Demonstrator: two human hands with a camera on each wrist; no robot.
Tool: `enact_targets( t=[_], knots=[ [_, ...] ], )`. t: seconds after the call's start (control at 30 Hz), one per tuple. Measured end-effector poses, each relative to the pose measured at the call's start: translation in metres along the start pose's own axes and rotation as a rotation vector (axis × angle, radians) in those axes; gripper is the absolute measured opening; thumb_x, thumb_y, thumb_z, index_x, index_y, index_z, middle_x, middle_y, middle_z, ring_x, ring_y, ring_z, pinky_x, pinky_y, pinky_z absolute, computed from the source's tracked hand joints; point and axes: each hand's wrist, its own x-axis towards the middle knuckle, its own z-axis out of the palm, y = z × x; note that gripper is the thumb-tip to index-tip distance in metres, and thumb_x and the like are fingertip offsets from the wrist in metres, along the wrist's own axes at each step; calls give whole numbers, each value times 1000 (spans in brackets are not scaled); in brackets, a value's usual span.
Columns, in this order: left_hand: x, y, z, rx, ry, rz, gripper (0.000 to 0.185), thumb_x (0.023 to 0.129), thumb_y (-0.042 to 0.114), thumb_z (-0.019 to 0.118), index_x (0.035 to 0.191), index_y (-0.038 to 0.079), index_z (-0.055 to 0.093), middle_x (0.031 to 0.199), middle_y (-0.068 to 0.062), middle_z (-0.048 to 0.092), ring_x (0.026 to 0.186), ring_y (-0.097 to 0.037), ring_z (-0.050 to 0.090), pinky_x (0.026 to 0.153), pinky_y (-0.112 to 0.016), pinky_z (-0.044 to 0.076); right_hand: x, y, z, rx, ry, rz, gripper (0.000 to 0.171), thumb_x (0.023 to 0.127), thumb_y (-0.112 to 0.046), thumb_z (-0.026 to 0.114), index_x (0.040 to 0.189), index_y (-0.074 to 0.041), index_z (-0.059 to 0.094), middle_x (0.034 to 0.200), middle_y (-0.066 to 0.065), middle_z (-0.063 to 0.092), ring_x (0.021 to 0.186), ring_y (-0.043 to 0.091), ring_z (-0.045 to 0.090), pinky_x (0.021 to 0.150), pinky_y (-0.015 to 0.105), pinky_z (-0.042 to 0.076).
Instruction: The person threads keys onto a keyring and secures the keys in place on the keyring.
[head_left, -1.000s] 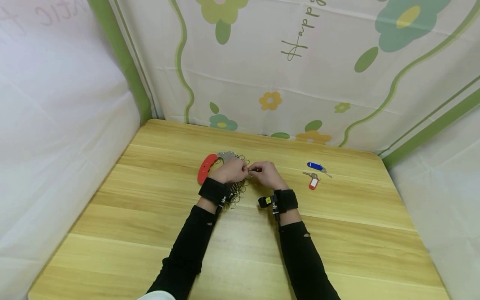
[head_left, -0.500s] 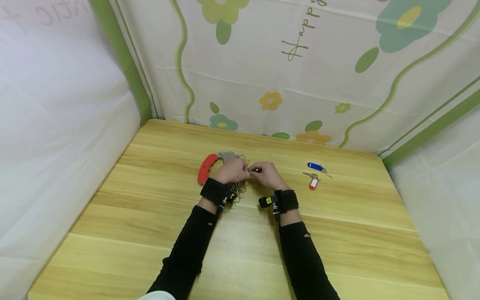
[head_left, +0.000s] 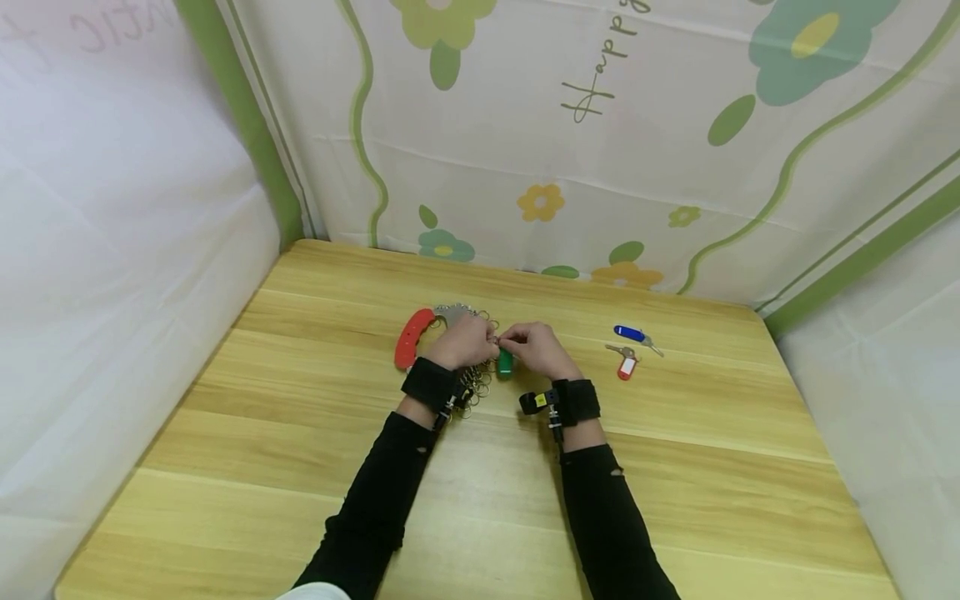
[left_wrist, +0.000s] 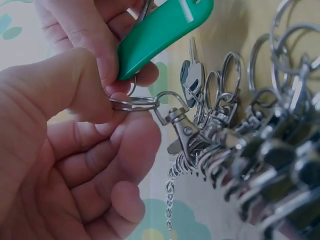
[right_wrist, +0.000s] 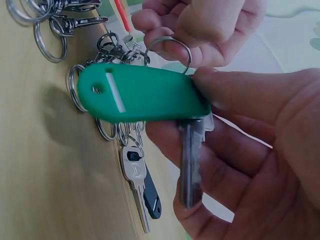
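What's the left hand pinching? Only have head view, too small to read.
Observer: Left wrist view: the left hand pinches a metal ring.
Operator: Loose, or joined to something?
Observer: Joined: same view shows it linked through the loop of a clasp.
Operator: Green tag next to it: anything with that?
Observer: Yes, a key; in the right wrist view it juts out past the tag's edge.
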Motion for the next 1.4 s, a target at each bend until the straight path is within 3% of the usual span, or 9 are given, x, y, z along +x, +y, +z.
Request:
enact_targets(
  t=[0.27,0.5,0.8,1.07,1.4],
  knots=[
    [1,0,0,2,57,-6,34,79,6,57,53,13,36,51,4,22,43,-9,19,47,-23,22,1,-3,3,6,33,6,13,94,-18,60,93,-13,73,84,1,68,71,20,61,61,33,47],
    [1,0,0,49,50,9,32,80,7,56,55,13,37,51,4,23,43,-9,19,48,-22,22,3,-3,8,-11,53,7,12,93,-17,61,90,-12,72,79,2,67,59,22,59,51,31,45],
    [1,0,-1,84,46,14,30,85,9,57,60,11,40,52,3,26,44,-11,24,50,-24,26,4,-4,11,-18,75,-20,12,93,-17,62,89,-11,71,82,5,68,61,16,59,54,30,46],
    [6,-5,4,211,82,39,29,81,11,58,60,14,38,53,4,23,46,-10,20,52,-23,22,4,-7,10,-30,46,-28,11,93,-13,61,90,-8,70,76,3,66,56,16,56,50,27,44],
    [6,-3,5,226,106,41,31,84,12,56,58,14,40,51,4,25,44,-10,23,51,-23,24,4,-5,10,-53,57,-52,11,94,-13,60,90,-9,69,78,3,65,62,16,58,56,29,46]
  ],
)
